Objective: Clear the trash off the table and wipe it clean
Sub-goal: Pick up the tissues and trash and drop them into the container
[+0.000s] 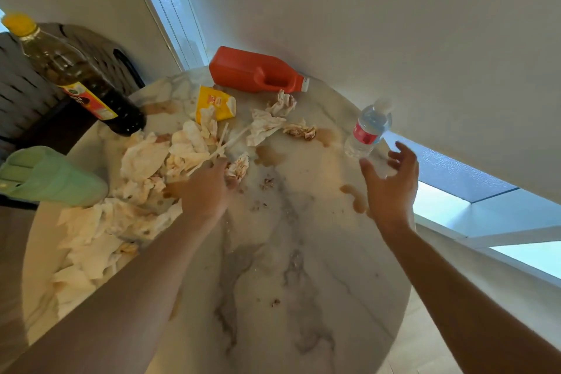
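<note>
**Left hand on the stained tissues, right hand open near the water bottle**

Nearest to me I see the round marble table, with both bare forearms reaching over it from the near edge. The left hand lies palm down at the edge of the heap of crumpled, stained tissues, which covers the left part of the table. Its fingertips are among the tissues and beside one small crumpled tissue; white sticks lie just past them. I cannot tell if the fingers grip anything. The right hand is raised above the table with the fingers spread and relaxed, holding nothing. The small water bottle stands just beyond these fingers, apart from them. Brown spills and crumbs lie between the hands. At the left, a green plastic container lies on its side. Farther, I see a yellow carton among more tissues, a dark bottle with a yellow cap, and an orange jug lying on its side by the wall.
</note>
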Demonstrator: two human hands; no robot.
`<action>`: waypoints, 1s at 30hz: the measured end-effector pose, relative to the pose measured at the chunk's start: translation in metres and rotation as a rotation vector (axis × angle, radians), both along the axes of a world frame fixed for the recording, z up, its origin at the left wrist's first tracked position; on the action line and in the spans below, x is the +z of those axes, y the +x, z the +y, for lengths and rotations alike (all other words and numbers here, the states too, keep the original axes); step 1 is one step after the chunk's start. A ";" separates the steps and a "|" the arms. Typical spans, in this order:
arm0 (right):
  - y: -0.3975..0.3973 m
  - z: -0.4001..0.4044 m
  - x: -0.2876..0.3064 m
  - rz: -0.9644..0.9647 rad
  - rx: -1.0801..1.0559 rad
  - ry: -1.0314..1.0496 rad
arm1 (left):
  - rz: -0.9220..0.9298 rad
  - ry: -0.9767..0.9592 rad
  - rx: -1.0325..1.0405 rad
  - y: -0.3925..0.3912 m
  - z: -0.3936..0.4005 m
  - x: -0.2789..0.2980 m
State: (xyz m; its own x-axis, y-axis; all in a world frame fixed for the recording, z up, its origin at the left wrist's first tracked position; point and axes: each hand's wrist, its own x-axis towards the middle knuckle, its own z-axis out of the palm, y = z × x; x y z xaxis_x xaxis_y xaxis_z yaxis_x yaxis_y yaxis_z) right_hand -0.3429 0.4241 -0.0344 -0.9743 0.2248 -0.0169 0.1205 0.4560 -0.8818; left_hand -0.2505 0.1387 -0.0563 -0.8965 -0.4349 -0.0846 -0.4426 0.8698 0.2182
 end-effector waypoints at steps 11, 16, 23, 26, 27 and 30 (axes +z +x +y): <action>0.035 -0.060 -0.006 -0.017 0.421 0.067 | 0.089 -0.007 0.009 -0.005 0.007 -0.023; -0.048 -0.115 -0.016 -0.010 0.486 0.344 | 0.219 0.038 0.066 0.032 0.019 -0.001; -0.106 -0.143 -0.037 -0.080 0.680 0.977 | 0.335 0.038 0.089 0.065 0.020 0.019; -0.109 -0.143 -0.041 -0.003 0.718 1.058 | 0.368 0.058 0.099 0.070 0.017 0.027; -0.109 -0.143 -0.040 0.012 0.717 1.057 | 0.382 0.065 0.108 0.071 0.017 0.031; -0.106 -0.138 -0.035 0.075 0.686 0.990 | 0.440 0.087 0.125 0.072 0.018 0.044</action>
